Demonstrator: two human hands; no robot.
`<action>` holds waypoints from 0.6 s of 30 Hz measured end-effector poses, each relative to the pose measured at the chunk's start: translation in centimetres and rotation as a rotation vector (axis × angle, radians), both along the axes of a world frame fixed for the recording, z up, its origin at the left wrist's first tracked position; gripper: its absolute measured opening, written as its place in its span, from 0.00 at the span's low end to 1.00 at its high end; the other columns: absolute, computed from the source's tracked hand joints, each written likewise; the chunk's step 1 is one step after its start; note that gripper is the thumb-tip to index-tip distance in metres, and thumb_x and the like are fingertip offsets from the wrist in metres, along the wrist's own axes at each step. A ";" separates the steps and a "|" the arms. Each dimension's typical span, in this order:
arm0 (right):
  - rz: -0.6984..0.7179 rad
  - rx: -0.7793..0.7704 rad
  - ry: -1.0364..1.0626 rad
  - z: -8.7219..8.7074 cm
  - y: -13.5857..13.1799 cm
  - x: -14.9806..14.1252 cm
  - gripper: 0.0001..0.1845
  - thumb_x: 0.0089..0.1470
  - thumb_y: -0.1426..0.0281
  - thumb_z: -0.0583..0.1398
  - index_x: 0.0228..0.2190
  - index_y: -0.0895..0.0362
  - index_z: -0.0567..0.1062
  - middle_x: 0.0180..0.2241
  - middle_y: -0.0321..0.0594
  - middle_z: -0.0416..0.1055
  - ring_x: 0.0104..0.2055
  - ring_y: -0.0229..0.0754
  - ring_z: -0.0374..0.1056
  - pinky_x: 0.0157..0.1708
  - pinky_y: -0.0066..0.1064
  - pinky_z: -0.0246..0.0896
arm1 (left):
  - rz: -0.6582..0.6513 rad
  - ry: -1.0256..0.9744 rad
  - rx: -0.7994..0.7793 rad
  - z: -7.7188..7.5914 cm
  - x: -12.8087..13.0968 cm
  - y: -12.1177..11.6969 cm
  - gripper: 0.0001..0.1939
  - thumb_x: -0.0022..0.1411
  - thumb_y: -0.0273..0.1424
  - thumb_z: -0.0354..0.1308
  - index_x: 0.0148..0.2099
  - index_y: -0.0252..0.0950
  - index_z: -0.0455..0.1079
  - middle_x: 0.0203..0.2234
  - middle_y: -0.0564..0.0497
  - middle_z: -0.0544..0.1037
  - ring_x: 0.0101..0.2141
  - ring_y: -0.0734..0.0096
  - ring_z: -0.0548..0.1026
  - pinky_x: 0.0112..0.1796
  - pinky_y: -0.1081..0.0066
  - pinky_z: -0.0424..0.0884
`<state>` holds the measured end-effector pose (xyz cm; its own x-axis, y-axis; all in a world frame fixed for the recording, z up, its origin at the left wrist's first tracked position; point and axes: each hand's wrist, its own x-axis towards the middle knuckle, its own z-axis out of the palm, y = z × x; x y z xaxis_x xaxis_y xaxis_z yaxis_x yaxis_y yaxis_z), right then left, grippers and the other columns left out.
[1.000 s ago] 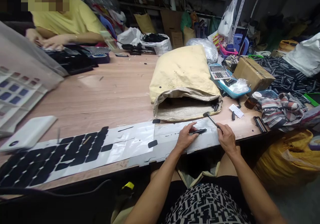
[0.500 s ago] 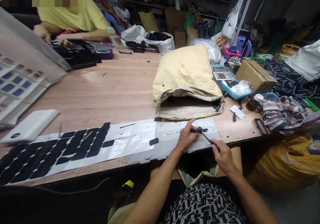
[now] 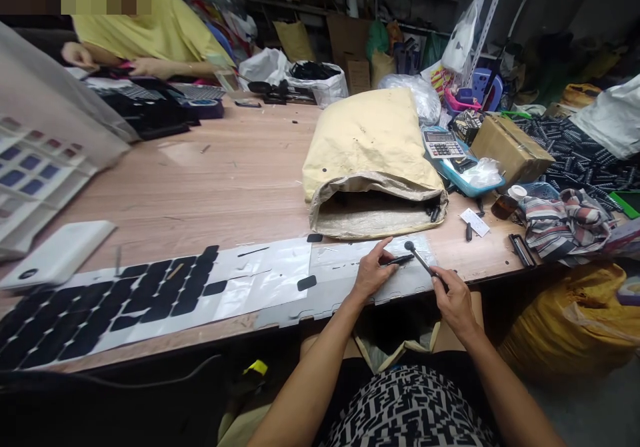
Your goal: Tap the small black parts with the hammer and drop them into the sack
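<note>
Near the table's front edge, my left hand (image 3: pixel 373 271) is closed on a slim black rod-like piece (image 3: pixel 402 260), its index finger raised. The piece points to the right, over a grey plate (image 3: pixel 345 287). My right hand (image 3: pixel 455 302) is wrapped around the dark handle of a tool (image 3: pixel 423 260) with a shiny metal shaft and a round black head. That head is just above and beyond the right end of the black piece, and I cannot tell whether they touch. Behind both hands lies a yellow sack (image 3: pixel 370 140), its open mouth facing me with black pieces inside.
White sheeting with black stickers (image 3: pixel 165 287) covers the left front. Further left are a white box (image 3: pixel 65 250) and a crate (image 3: pixel 30 180). A calculator (image 3: pixel 443 144), carton (image 3: pixel 513 150), brown bottle (image 3: pixel 505 206) and striped cloth (image 3: pixel 555 227) crowd the right. A co-worker (image 3: pixel 150 34) works across the table.
My right hand has moved slightly right, and the tool's round head has risen away from the black piece. My left hand stays in place, still gripping the piece. The co-worker's hands have shifted.
</note>
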<state>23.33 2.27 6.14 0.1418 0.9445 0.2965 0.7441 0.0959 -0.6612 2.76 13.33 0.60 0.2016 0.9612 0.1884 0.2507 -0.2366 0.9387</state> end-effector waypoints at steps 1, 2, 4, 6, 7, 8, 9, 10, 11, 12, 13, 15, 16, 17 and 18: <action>-0.027 0.013 -0.038 -0.1 0.8 0.4 0.17 0.63 0.69 0.54 0.49 0.52 0.78 0.44 0.42 0.77 0.47 0.44 0.73 0.50 0.36 0.67 | 0.001 0.010 -0.001 -0.1 0.0 0.0 0.36 0.51 0.24 0.65 0.63 0.41 0.66 0.32 0.56 0.79 0.34 0.71 0.77 0.45 0.67 0.74; -0.058 0.024 -0.089 -0.3 1.6 0.9 0.17 0.62 0.69 0.54 0.49 0.53 0.78 0.43 0.42 0.77 0.46 0.44 0.72 0.49 0.35 0.66 | -0.001 0.018 0.000 -0.2 0.0 0.1 0.35 0.51 0.24 0.65 0.62 0.41 0.67 0.32 0.56 0.79 0.34 0.70 0.77 0.45 0.67 0.74; -0.131 0.048 -0.222 -0.9 3.6 1.9 0.17 0.62 0.70 0.54 0.49 0.53 0.78 0.41 0.43 0.76 0.45 0.45 0.70 0.46 0.35 0.64 | -0.008 0.030 0.004 -0.3 0.0 0.2 0.31 0.53 0.25 0.64 0.60 0.41 0.69 0.33 0.55 0.79 0.35 0.69 0.77 0.45 0.66 0.74; -0.179 0.056 -0.359 -1.7 5.4 2.6 0.17 0.61 0.71 0.54 0.48 0.53 0.79 0.38 0.43 0.74 0.43 0.45 0.67 0.43 0.34 0.61 | -0.014 0.036 0.008 -0.3 0.0 0.2 0.28 0.54 0.26 0.64 0.59 0.41 0.71 0.34 0.54 0.80 0.35 0.69 0.78 0.45 0.66 0.74; -0.199 0.062 -0.422 -2.1 6.2 2.9 0.17 0.61 0.72 0.55 0.47 0.54 0.79 0.36 0.43 0.73 0.41 0.45 0.66 0.41 0.33 0.59 | -0.013 0.038 0.008 -0.3 0.0 0.2 0.27 0.55 0.26 0.63 0.58 0.40 0.71 0.35 0.53 0.80 0.36 0.68 0.78 0.45 0.66 0.74; -0.211 0.064 -0.478 -2.5 6.8 3.0 0.17 0.60 0.73 0.55 0.46 0.54 0.79 0.35 0.43 0.72 0.39 0.45 0.64 0.39 0.33 0.57 | -0.012 0.041 0.008 -0.3 -0.1 0.2 0.25 0.56 0.27 0.63 0.57 0.40 0.72 0.35 0.52 0.80 0.36 0.68 0.78 0.45 0.66 0.74; -0.223 0.070 -0.528 -2.8 7.3 3.0 0.17 0.60 0.74 0.55 0.46 0.54 0.79 0.34 0.43 0.72 0.38 0.45 0.63 0.38 0.33 0.55 | -0.013 0.043 0.008 -0.4 -0.1 0.2 0.24 0.56 0.27 0.63 0.57 0.40 0.73 0.35 0.52 0.80 0.36 0.68 0.78 0.45 0.65 0.74; -0.230 0.076 -0.571 -3.1 7.6 2.9 0.17 0.60 0.74 0.55 0.46 0.54 0.79 0.34 0.43 0.71 0.37 0.44 0.62 0.37 0.33 0.53 | -0.014 0.046 0.010 -0.4 -0.1 0.2 0.23 0.57 0.27 0.62 0.56 0.40 0.73 0.36 0.52 0.80 0.37 0.67 0.78 0.46 0.65 0.73; -0.237 0.082 -0.604 -3.3 7.7 2.8 0.17 0.60 0.74 0.55 0.46 0.54 0.79 0.34 0.43 0.70 0.37 0.44 0.61 0.37 0.33 0.52 | -0.015 0.048 0.012 -0.5 -0.2 0.2 0.22 0.58 0.28 0.62 0.55 0.40 0.74 0.36 0.51 0.80 0.37 0.67 0.77 0.46 0.65 0.73; -0.243 0.089 -0.627 -3.5 7.7 2.6 0.17 0.60 0.74 0.55 0.47 0.54 0.78 0.34 0.43 0.70 0.37 0.45 0.60 0.37 0.34 0.51 | -0.018 0.050 0.014 -0.5 -0.2 0.2 0.21 0.59 0.28 0.61 0.55 0.40 0.74 0.36 0.51 0.80 0.37 0.67 0.77 0.46 0.65 0.73; -0.248 0.094 -0.642 -3.6 7.7 2.5 0.17 0.61 0.73 0.55 0.47 0.54 0.78 0.34 0.43 0.69 0.37 0.45 0.59 0.36 0.34 0.50 | -0.022 0.052 0.016 -0.6 -0.3 0.2 0.20 0.59 0.29 0.60 0.55 0.40 0.75 0.36 0.51 0.80 0.38 0.66 0.77 0.47 0.65 0.73; -0.251 0.094 -0.651 -3.6 7.5 2.3 0.16 0.61 0.73 0.55 0.48 0.53 0.77 0.35 0.43 0.68 0.38 0.45 0.58 0.36 0.34 0.48 | -0.028 0.054 0.016 -0.7 -0.4 0.2 0.19 0.61 0.31 0.59 0.54 0.40 0.75 0.35 0.50 0.79 0.38 0.66 0.77 0.47 0.64 0.72; -0.252 0.089 -0.650 -3.6 7.5 2.3 0.16 0.61 0.73 0.55 0.48 0.53 0.76 0.35 0.43 0.68 0.38 0.45 0.58 0.36 0.34 0.48 | -0.029 0.055 0.015 -0.7 -0.4 0.3 0.18 0.62 0.32 0.58 0.54 0.40 0.75 0.35 0.50 0.79 0.38 0.66 0.77 0.46 0.64 0.72; -0.249 0.084 -0.649 -3.6 7.4 2.3 0.16 0.61 0.73 0.55 0.48 0.53 0.76 0.36 0.43 0.68 0.38 0.45 0.57 0.36 0.34 0.47 | -0.029 0.058 0.013 -0.6 -0.4 0.3 0.18 0.62 0.33 0.57 0.54 0.40 0.75 0.35 0.50 0.79 0.38 0.66 0.76 0.46 0.64 0.72; -0.249 0.078 -0.649 -3.6 7.4 2.3 0.16 0.61 0.72 0.55 0.48 0.53 0.76 0.36 0.43 0.67 0.38 0.45 0.57 0.36 0.34 0.47 | -0.029 0.061 0.011 -0.4 -0.5 0.2 0.18 0.63 0.33 0.57 0.54 0.40 0.76 0.35 0.50 0.78 0.38 0.66 0.76 0.46 0.64 0.72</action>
